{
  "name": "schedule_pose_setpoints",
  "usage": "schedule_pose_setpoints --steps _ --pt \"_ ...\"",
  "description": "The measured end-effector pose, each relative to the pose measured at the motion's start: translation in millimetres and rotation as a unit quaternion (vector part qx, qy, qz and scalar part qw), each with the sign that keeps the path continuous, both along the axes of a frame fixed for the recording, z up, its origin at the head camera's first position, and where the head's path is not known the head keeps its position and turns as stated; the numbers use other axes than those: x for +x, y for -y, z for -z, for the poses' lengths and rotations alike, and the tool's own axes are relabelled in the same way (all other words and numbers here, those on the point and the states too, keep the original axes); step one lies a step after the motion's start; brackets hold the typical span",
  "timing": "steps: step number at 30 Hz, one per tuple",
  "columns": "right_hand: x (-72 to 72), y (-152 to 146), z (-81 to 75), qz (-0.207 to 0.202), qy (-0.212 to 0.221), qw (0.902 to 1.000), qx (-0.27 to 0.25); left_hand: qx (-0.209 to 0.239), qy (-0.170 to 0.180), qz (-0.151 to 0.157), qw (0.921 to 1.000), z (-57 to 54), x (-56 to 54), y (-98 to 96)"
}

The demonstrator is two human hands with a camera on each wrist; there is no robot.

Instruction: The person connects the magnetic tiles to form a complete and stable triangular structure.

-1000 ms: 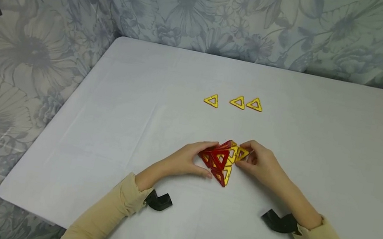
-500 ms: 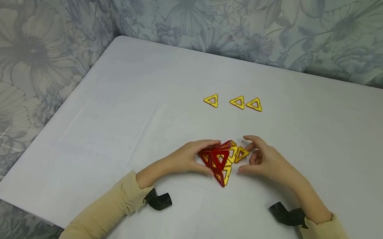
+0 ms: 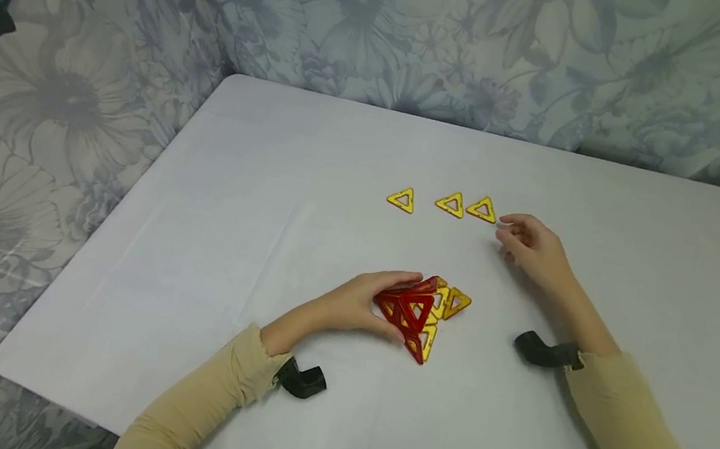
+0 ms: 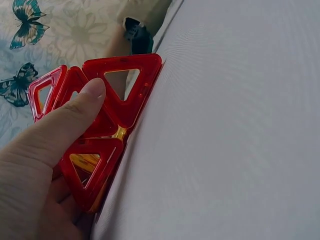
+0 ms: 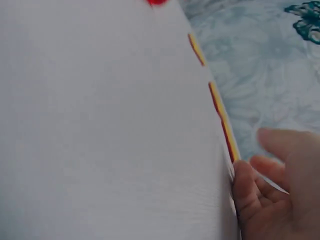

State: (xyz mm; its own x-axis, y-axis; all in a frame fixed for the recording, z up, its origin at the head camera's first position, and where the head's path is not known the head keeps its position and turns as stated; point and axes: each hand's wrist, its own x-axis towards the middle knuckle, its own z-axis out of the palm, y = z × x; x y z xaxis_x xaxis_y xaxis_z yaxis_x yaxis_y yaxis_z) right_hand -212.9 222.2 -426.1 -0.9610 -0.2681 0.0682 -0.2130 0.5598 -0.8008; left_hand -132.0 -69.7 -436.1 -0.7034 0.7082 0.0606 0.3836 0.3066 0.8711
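My left hand (image 3: 357, 304) grips a construction of red and yellow triangular magnetic tiles (image 3: 424, 309), fingers along the far side and thumb on the near side. In the left wrist view the thumb presses across the red tiles (image 4: 125, 114). One yellow triangular tile (image 3: 464, 304) sticks out at the construction's right. Farther back, my right hand (image 3: 542, 253) holds nothing, its fingers loosely bent beside the rightmost loose yellow triangular tile (image 3: 483, 216). In the right wrist view that tile (image 5: 228, 140) appears edge-on by the fingertips.
Two more yellow triangular tiles lie in the same row, a middle tile (image 3: 460, 209) and a left tile (image 3: 411, 201). All rest on a white-covered table (image 3: 251, 199). Flower-patterned fabric (image 3: 357, 20) stands behind the table's far edge. A black curved piece sits at each cuff.
My right hand has let go of the yellow tile at the construction's right side and moved back and right to the loose tiles. The left hand keeps its grip; the head view has shifted slightly.
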Motion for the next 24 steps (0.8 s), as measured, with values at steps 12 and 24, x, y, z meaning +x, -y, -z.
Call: schedule_pose_setpoints --steps 12,24 --pt "-42.6 10.5 -11.5 -0.049 -0.022 0.9757 0.213 0.005 0.013 0.0 0.9999 -1.6 1.8 1.3" --pt "-30.3 4.6 -11.7 -0.008 -0.012 0.9846 0.174 -0.008 0.001 -0.01 0.9999 -1.4 3.2 -0.6"
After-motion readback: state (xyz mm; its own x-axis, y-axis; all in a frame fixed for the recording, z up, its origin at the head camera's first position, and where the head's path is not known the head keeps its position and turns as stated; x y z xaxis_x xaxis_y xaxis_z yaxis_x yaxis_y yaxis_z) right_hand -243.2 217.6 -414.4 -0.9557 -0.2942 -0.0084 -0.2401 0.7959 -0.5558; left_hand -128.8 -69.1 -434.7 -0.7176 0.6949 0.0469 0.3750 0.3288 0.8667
